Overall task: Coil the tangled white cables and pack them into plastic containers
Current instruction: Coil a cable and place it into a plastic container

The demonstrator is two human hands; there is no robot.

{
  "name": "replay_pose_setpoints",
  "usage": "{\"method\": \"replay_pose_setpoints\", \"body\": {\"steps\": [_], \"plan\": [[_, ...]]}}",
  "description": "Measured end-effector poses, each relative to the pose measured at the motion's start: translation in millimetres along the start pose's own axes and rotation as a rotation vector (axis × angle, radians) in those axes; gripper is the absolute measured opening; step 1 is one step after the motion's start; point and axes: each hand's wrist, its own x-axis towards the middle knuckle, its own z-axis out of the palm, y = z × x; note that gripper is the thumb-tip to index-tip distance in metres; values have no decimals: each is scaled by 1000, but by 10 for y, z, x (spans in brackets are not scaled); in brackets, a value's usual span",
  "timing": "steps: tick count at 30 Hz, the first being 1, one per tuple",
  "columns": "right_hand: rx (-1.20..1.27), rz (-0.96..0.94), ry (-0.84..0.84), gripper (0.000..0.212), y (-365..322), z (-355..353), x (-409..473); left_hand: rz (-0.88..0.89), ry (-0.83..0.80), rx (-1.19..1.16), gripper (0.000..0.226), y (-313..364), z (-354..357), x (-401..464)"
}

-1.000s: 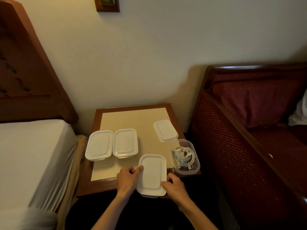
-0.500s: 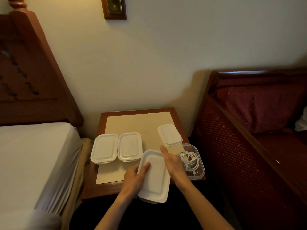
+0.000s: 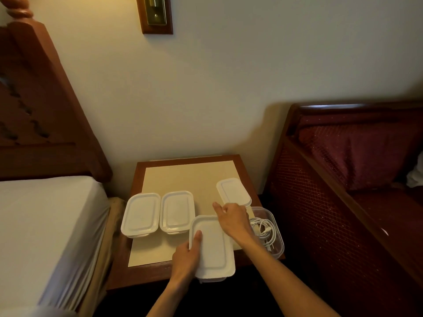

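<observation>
A lidded white plastic container (image 3: 214,250) sits at the front edge of the small wooden table (image 3: 146,274). My left hand (image 3: 186,257) grips its left side, thumb on the lid. My right hand (image 3: 233,219) rests on the container's far right corner, fingers loosely extended. Right of it, an open clear container (image 3: 278,245) holds a coiled white cable (image 3: 263,229). Two more lidded containers stand side by side at the left (image 3: 140,213) (image 3: 176,211). A loose white lid (image 3: 233,191) lies behind my right hand.
A bed with a white sheet (image 3: 45,236) and a wooden headboard flanks the table on the left. A dark red upholstered bench (image 3: 354,179) with a wooden frame stands on the right. A cream wall is behind the table.
My right hand moved from the container's near right edge up to its far right corner. The container has shifted a little and sits more tilted at the table's front edge. The camera has tilted up slightly.
</observation>
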Motion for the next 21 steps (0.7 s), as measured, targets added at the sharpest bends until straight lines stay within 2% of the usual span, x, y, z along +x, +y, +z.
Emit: {"method": "replay_pose_setpoints", "body": {"steps": [3,5,12,14,16,21], "plan": [[-29,-110,83,29,-85,-190,180,60,5,122,43,6,-1,11],[-71,-114,120,22,-94,-284,333,111,-2,188,45,53,31,-5],[-287,-3,61,22,203,-354,999,249,165,303,55,484,9,325],[-323,-5,10,22,266,-313,1145,233,201,320,56,677,-99,577],[-374,-16,-71,33,293,-218,1260,203,219,336,55,765,-234,846],[-564,95,-188,87,293,35,1396,154,231,417,51,701,-404,1237]]}}
